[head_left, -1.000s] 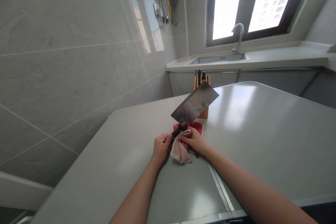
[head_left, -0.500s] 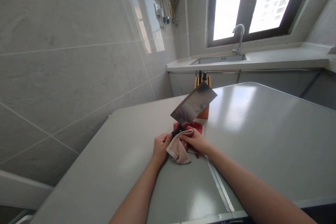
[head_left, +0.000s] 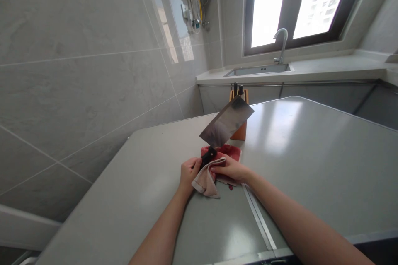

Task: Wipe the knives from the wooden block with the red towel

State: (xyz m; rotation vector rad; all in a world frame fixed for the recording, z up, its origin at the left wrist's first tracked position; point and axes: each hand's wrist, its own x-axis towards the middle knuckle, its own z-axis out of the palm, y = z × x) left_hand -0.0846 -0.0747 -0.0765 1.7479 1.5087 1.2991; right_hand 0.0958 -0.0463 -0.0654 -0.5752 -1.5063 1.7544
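Observation:
My left hand (head_left: 189, 172) is closed round the black handle of a cleaver (head_left: 226, 123), whose broad steel blade points up and away to the right. My right hand (head_left: 231, 168) grips a pink and red cloth (head_left: 207, 178) at the base of the blade, next to the handle. Part of the cloth (head_left: 231, 152) lies on the grey table (head_left: 311, 165) under my right hand. A pale corner hangs down between my two hands.
A wooden knife block (head_left: 240, 112) with dark handles stands just behind the cleaver. Beyond the table are a sink (head_left: 259, 69) with a curved tap (head_left: 281, 41) under a window. A tiled wall (head_left: 77, 70) runs along the left. A metal seam (head_left: 258, 219) crosses the tabletop.
The cloth has slid slightly down and left along the knife near the handle. The blade has shifted a little left.

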